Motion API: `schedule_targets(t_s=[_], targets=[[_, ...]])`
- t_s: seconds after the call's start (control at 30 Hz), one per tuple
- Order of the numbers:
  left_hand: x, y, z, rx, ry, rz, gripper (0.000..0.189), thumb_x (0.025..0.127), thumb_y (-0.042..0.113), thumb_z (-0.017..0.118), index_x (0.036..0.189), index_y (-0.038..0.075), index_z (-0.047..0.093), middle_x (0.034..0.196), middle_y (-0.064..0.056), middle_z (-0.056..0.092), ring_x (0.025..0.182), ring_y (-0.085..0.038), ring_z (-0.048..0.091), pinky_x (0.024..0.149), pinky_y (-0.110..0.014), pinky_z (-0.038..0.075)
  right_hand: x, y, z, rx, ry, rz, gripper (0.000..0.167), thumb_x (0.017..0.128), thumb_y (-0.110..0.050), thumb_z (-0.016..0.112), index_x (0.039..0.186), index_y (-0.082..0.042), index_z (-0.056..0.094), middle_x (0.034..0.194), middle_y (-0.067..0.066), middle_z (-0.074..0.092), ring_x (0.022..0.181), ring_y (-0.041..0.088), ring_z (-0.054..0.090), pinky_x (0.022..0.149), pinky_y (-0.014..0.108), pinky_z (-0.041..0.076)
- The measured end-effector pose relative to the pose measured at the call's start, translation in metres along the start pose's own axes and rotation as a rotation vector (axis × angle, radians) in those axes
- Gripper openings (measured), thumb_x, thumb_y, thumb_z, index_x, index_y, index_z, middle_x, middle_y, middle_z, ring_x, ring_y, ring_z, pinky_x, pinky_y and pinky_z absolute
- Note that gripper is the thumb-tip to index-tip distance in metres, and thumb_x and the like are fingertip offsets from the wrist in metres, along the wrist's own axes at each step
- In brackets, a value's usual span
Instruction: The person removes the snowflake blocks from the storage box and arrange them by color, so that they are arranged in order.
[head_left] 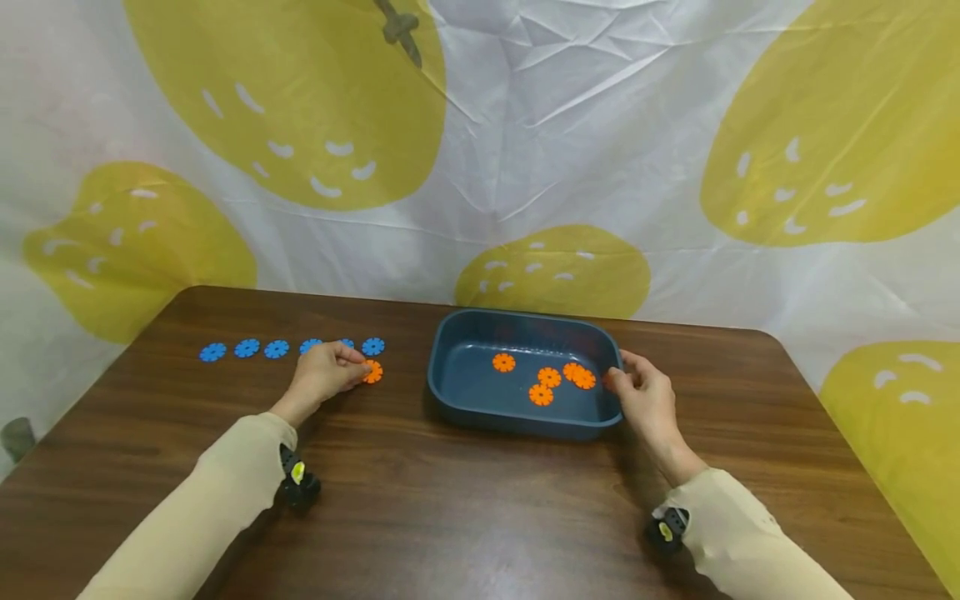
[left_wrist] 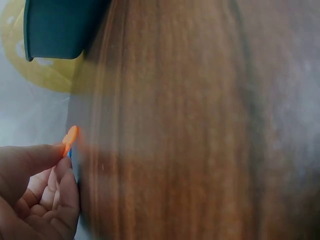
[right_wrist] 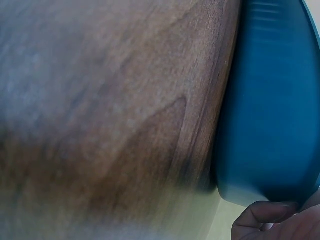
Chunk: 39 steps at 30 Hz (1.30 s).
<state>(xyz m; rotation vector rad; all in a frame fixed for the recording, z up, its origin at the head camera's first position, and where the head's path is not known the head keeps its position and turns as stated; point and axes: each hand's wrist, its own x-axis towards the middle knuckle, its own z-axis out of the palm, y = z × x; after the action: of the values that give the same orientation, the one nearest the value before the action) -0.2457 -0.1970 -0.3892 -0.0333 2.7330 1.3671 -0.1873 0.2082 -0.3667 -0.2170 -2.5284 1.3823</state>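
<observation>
My left hand (head_left: 324,377) pinches an orange notched disc (head_left: 372,372) between thumb and fingertips. In the left wrist view the orange disc (left_wrist: 71,138) is seen nearly edge-on, tilted up from the fingers. Just beyond this hand, a row of several blue notched discs (head_left: 277,349) lies on the table, two of them partly covered by the hand. At the right end of a dark blue-grey basin (head_left: 517,421), my right hand (head_left: 647,402) grips the rim, thumb on the inner side. Inside the basin lie several orange discs (head_left: 541,395), two overlapping at the right.
The brown wooden table (head_left: 480,508) has its far edge against a white curtain (head_left: 495,167) printed with yellow fruit shapes. The basin stands near that far edge, right of the blue row. A grey object (head_left: 18,437) shows at the far left.
</observation>
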Motion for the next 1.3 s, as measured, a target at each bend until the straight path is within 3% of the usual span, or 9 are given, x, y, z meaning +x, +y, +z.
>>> schedule_targets(t_s=[0.2,0.6,0.73,0.9,1.03,1.17,1.3], targets=[[-0.002,0.002,-0.001,0.157,0.038,0.027,0.02,0.086,0.017,0.068,0.097,0.001,0.067,0.092,-0.015,0.071,0.073,-0.017,0.063,0.059,-0.027,0.047,0.0,0.0,0.001,0.011,0.003,0.0,0.037,0.094,-0.011,0.053,0.128,0.005,0.053,0.081,0.019,0.066,0.088,0.03,0.069,0.063,0.006,0.045],[-0.002,0.005,0.0,0.243,0.082,0.086,0.016,0.085,0.017,0.068,0.09,0.002,0.071,0.086,-0.012,0.072,0.074,-0.02,0.064,0.065,-0.031,0.048,0.0,-0.001,-0.001,0.011,-0.007,0.007,0.038,0.095,-0.012,0.052,0.129,0.005,0.052,0.083,0.021,0.065,0.091,0.032,0.068,0.064,0.007,0.046],[-0.003,0.005,0.0,0.247,0.072,0.076,0.017,0.086,0.018,0.068,0.091,0.002,0.07,0.087,-0.012,0.072,0.075,-0.02,0.064,0.066,-0.032,0.049,0.0,-0.001,0.0,0.007,-0.006,0.005,0.037,0.095,-0.012,0.052,0.129,0.005,0.052,0.081,0.02,0.065,0.091,0.033,0.068,0.063,0.007,0.045],[-0.004,0.004,-0.001,0.222,0.054,0.047,0.019,0.087,0.022,0.067,0.092,0.003,0.069,0.086,-0.01,0.071,0.071,-0.017,0.061,0.061,-0.028,0.046,0.0,0.001,0.001,-0.006,0.0,-0.003,0.036,0.094,-0.01,0.053,0.127,0.004,0.054,0.082,0.021,0.066,0.088,0.031,0.068,0.062,0.007,0.045],[-0.004,0.005,0.0,0.177,0.067,0.093,0.021,0.09,0.024,0.064,0.094,0.004,0.066,0.084,-0.01,0.07,0.066,-0.015,0.06,0.056,-0.026,0.045,0.0,0.0,0.002,-0.006,0.002,-0.004,0.036,0.094,-0.01,0.054,0.127,0.004,0.054,0.085,0.023,0.066,0.087,0.031,0.068,0.061,0.008,0.045],[-0.005,0.02,0.006,0.102,0.098,0.181,0.022,0.09,0.024,0.064,0.096,0.003,0.067,0.083,-0.012,0.069,0.065,-0.016,0.061,0.055,-0.025,0.046,0.0,-0.001,0.001,-0.008,0.003,0.004,0.037,0.094,-0.011,0.053,0.128,0.004,0.053,0.087,0.023,0.067,0.089,0.032,0.067,0.061,0.008,0.045],[-0.007,0.044,0.017,-0.023,0.087,0.223,0.023,0.089,0.024,0.066,0.099,0.004,0.068,0.085,-0.013,0.07,0.073,-0.025,0.065,0.055,-0.024,0.048,-0.001,-0.001,0.0,-0.006,0.001,0.006,0.037,0.094,-0.011,0.053,0.128,0.004,0.053,0.089,0.024,0.067,0.09,0.033,0.067,0.061,0.008,0.045]])
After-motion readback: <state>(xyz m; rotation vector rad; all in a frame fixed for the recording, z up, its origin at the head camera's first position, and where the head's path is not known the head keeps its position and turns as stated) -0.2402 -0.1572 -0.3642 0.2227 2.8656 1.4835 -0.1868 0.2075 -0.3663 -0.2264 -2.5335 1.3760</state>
